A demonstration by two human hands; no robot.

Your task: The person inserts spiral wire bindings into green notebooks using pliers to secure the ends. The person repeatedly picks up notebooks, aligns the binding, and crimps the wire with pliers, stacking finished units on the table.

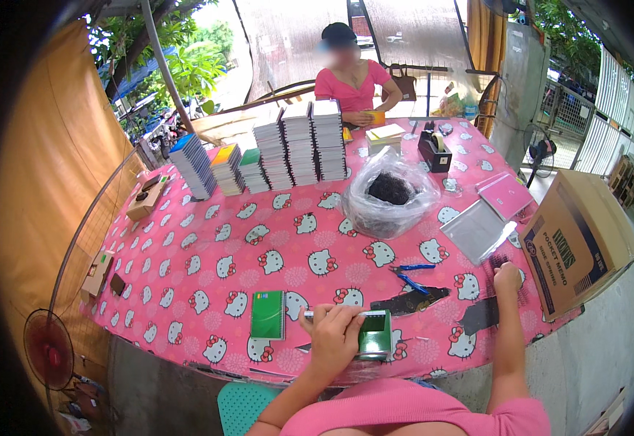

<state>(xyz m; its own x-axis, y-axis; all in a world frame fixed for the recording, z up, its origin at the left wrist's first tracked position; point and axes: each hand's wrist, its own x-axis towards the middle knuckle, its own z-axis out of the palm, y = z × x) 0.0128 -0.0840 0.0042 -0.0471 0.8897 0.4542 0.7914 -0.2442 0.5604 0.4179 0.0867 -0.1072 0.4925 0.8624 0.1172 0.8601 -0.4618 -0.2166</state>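
My left hand (333, 333) is closed on a small green notebook (376, 347) at the table's near edge, its fingers over the upper edge. To its left another green pocket notebook (267, 315) lies flat. My right hand (507, 279) reaches to the right side of the table, fingers pinched down among thin black binding coils (501, 260). Whether a coil is between the fingertips is too small to tell. Blue-handled pliers (411, 277) lie between the hands, next to a dark worn patch (411, 300) of the tablecloth.
Tall stacks of spiral notebooks (299, 149) stand at the back left. A clear bag of black coils (389, 195) sits mid-table. At the right are a cardboard box (580, 245), a pink notebook (507, 195) and a tape dispenser (434, 150). A co-worker (352, 83) sits across the table.
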